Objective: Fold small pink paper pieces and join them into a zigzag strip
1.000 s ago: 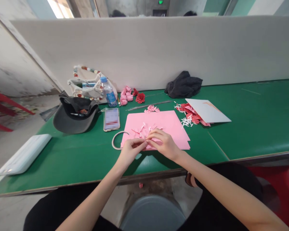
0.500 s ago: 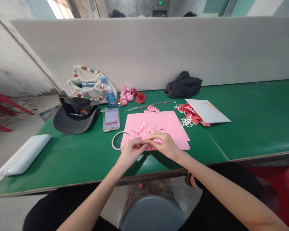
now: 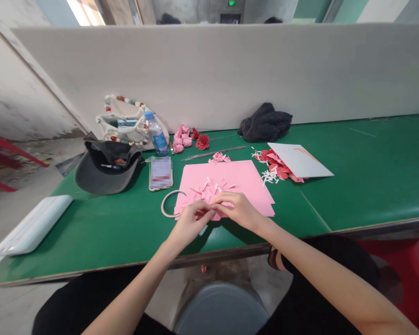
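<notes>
My left hand (image 3: 194,217) and my right hand (image 3: 234,209) meet over the front edge of a stack of pink paper (image 3: 235,171). Both are closed, thumbs and fingertips pinching a small piece of pink paper (image 3: 213,215) between them; most of it is hidden by the fingers. Just beyond the fingertips, several cut pink paper pieces (image 3: 209,187) with pale strips lie loose on the stack. A roll of tape (image 3: 163,204) overlaps the stack's left edge, close to my left hand.
Behind the stack lie thin wires (image 3: 218,152), pink paper flowers (image 3: 182,138) and a red one (image 3: 202,142). A phone (image 3: 161,173), cap (image 3: 108,174), bottle (image 3: 158,138) and bag (image 3: 125,130) stand left. Red scraps (image 3: 277,163), a white sheet (image 3: 298,160) and black cloth (image 3: 265,123) lie right.
Almost nothing differs. Both hands stay pinched together in the same place, and the view has shifted very slightly.
</notes>
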Tool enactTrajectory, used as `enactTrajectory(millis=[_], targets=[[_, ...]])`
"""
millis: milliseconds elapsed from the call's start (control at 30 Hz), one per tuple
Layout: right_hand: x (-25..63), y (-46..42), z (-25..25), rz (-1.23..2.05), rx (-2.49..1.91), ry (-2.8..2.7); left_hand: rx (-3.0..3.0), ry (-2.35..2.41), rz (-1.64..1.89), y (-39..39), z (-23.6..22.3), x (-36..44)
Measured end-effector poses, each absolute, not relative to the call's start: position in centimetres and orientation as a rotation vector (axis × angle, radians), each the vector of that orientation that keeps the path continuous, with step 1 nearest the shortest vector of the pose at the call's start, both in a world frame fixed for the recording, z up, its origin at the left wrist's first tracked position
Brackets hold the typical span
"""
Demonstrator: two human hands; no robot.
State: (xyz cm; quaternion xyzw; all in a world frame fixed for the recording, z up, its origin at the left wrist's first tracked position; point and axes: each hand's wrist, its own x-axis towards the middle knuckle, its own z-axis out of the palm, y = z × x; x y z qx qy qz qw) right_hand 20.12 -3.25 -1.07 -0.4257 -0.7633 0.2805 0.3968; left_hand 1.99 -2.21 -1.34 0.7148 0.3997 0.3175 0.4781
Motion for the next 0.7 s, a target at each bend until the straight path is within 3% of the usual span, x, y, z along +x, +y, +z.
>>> enactTrajectory(millis=[300,700], targets=[[20.14,-3.42,-0.97,0.706,-1.040,-1.983,1.752,0.988,0.766,-2.26,-1.12,2.06],[20.10,-3.01,-1.24,1.015,-1.082,-1.761,1.770,0.969,0.732,-2.27,-0.86,1.87]])
